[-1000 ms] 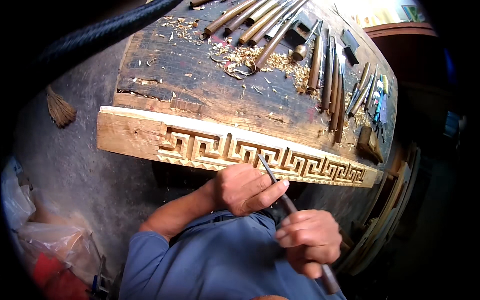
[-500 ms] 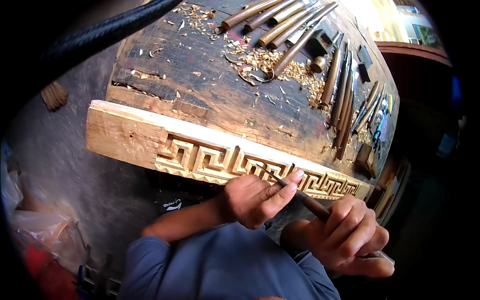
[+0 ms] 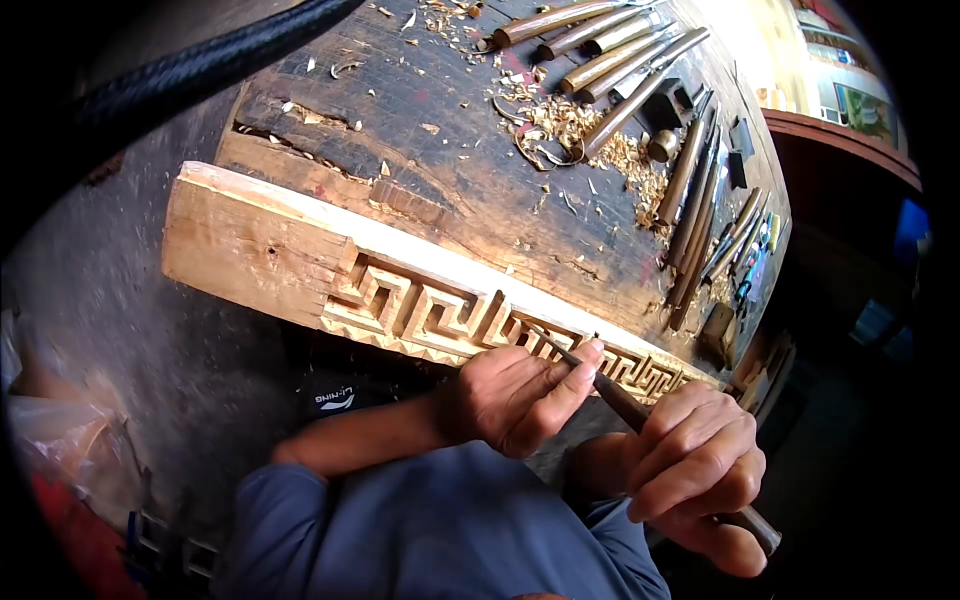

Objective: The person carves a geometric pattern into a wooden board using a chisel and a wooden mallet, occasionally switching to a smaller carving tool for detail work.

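A long wooden beam [image 3: 258,245] with a carved meander pattern lies along the near edge of the workbench. Across its carved face points a wood chisel [image 3: 622,402] with a dark wooden handle and a thin blade. My right hand [image 3: 695,465] wraps round the handle, whose butt sticks out below the fist. Farther forward, my left hand [image 3: 525,395] pinches the blade between thumb and fingers, close to the beam. The blade's tip rests in or just over a recess of the pattern; its exact contact is too small to make out.
The worn workbench [image 3: 400,110] carries several wooden-handled chisels [image 3: 645,95] at the back, with more chisels [image 3: 695,215] on the right. Wood shavings [image 3: 565,122] lie in a heap among them. A black cable [image 3: 210,60] crosses the upper left. A plastic bag [image 3: 65,440] lies at lower left.
The view has shifted and turned slightly. My right hand's grip on the handle has changed a little, with more of the butt showing. Both hands still hold the chisel at the pattern.
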Demonstrator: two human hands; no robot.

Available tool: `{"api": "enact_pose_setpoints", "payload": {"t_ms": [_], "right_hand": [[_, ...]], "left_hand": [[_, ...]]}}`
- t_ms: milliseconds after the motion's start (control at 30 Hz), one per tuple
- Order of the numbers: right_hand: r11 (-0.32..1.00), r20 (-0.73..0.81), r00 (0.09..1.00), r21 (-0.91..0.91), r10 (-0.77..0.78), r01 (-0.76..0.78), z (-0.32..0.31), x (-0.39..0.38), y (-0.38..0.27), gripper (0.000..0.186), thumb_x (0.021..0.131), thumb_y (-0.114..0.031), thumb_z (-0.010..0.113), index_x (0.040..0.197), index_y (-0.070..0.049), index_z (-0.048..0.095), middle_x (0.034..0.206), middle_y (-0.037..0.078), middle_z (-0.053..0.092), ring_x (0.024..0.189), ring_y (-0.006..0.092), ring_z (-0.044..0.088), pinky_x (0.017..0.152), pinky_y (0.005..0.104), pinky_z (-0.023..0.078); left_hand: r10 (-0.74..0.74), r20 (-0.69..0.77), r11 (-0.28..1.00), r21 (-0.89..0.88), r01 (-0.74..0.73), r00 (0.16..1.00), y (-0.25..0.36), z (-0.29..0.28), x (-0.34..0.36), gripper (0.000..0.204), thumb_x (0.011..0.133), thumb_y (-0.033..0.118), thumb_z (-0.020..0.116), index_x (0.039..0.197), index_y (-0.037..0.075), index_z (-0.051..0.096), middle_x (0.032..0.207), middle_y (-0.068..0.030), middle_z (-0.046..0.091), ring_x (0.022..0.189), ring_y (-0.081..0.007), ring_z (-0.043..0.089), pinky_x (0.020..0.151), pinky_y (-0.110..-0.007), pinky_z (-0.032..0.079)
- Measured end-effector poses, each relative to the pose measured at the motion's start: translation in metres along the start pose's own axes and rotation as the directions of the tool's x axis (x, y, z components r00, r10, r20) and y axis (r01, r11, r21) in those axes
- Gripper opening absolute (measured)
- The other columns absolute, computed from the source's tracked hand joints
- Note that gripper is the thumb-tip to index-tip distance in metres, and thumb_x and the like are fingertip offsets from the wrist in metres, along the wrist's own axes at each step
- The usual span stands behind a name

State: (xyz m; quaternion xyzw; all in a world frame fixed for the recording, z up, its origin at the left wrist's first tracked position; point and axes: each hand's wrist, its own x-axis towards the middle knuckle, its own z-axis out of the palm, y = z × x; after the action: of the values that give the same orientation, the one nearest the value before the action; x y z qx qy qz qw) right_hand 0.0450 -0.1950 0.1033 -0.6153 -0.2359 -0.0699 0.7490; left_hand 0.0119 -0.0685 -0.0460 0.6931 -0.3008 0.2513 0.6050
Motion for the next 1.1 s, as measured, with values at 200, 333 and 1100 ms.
{"api": "enact_pose_setpoints", "payload": {"t_ms": [200,333,1100], "right_hand": [[0.998,0.106,0.994,0.067,0.006,-0.013,0.004,0.011,0.012,0.064,0.108,-0.054,0.067,0.065,-0.01,0.051,0.06,0.013,0.069,0.035,0.0104,0.05,0.036,0.0217,0.037],[0.999,0.15,0.988,0.033,0.031,-0.036,0.015,0.018,0.01,0.06,0.114,-0.038,0.061,0.063,-0.007,0.048,0.067,0.019,0.069,0.039,0.0145,0.048,0.037,0.0268,0.035],[0.983,0.183,0.974,-0.1,-0.131,0.151,0.006,-0.035,-0.012,0.053,0.108,-0.014,0.062,0.062,-0.005,0.04,0.07,0.021,0.071,0.043,0.0214,0.057,0.038,0.0289,0.036]], "left_hand": [[-0.035,-0.058,0.997,-0.075,0.031,0.998,0.001,-0.002,0.005,0.038,0.101,0.002,0.07,0.131,-0.01,0.052,0.116,-0.0317,0.077,0.062,-0.0176,0.069,0.048,-0.032,0.046],[-0.045,-0.08,0.996,-0.085,0.038,0.996,0.003,-0.001,0.002,0.044,0.098,0.001,0.071,0.135,-0.01,0.05,0.113,-0.03,0.078,0.063,-0.0173,0.071,0.048,-0.031,0.047],[0.076,0.091,0.991,-0.116,-0.065,0.993,-0.001,-0.014,0.007,0.041,0.1,0.005,0.076,0.134,-0.002,0.056,0.109,-0.0257,0.081,0.07,-0.0182,0.077,0.047,-0.028,0.048]]}}
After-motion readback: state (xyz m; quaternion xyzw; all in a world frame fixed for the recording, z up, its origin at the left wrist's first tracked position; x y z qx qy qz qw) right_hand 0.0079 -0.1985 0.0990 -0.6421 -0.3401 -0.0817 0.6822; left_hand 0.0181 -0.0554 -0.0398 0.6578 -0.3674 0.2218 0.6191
